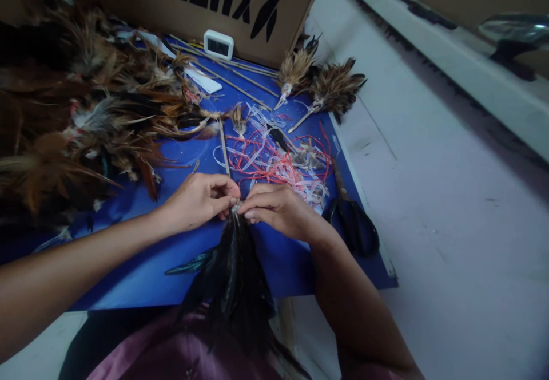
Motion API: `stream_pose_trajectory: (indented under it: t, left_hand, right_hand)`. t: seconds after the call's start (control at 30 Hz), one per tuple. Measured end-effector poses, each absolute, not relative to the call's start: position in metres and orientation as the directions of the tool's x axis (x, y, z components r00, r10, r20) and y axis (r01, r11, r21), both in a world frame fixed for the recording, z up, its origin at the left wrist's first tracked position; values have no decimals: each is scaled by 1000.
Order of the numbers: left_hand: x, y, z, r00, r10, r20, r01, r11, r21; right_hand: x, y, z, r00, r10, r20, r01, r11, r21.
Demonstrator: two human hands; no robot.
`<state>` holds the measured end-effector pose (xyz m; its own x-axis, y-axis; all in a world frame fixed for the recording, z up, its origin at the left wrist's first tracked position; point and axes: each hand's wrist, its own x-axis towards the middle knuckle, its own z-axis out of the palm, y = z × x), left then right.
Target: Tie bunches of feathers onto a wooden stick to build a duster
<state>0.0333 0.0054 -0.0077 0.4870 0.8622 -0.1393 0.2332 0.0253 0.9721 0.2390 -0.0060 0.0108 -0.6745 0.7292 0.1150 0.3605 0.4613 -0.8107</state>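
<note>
A bundle of long black feathers (234, 265) hangs over the front edge of the blue table, quill ends up, around the lower end of a thin stick (224, 148). My left hand (206, 200) pinches the bound quill end where stick and feathers meet. From the other side my right hand (277, 208) is closed with thumb and fingertips at the same spot. Whether a tie lies between the fingertips is too small to make out. Just beyond the hands lies a tangle of red and clear plastic string (278, 165).
Brown feather bunches (115, 122) are heaped on the left. Black-handled scissors (354, 220) lie near the table's right edge. Two small feather dusters (332, 88), loose sticks (231, 76) and a white digital clock (218, 44) are at the back, before a cardboard box (206, 19).
</note>
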Motion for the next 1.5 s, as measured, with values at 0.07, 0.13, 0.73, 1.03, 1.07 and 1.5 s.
stream_pose_trajectory:
  t: [0.07,0.13,0.73,1.03,1.07,1.5]
  left_hand:
    - [33,5,-8,492,862,-124,249,-2,969]
    - [32,4,-8,499,862,-95,280,-56,958]
    - [39,-2,-3,493,870,-12,448,-242,861]
    - [42,-2,-5,517,852,87,461,-362,810]
    - [42,-2,-5,520,847,108,466,-388,795]
    - [41,-5,-6,501,847,178,500,-451,740]
  right_hand:
    - [236,-7,9,-628,773,90,334,371,-866]
    - [234,-7,9,-547,836,36,300,236,-924]
    - [230,-11,18,-248,966,-70,98,-47,-994]
    - [225,-20,24,-277,938,208,322,294,-900]
    - [223,-20,24,-262,942,211,338,295,-894]
    - [220,-19,19,-309,931,195,328,297,-897]
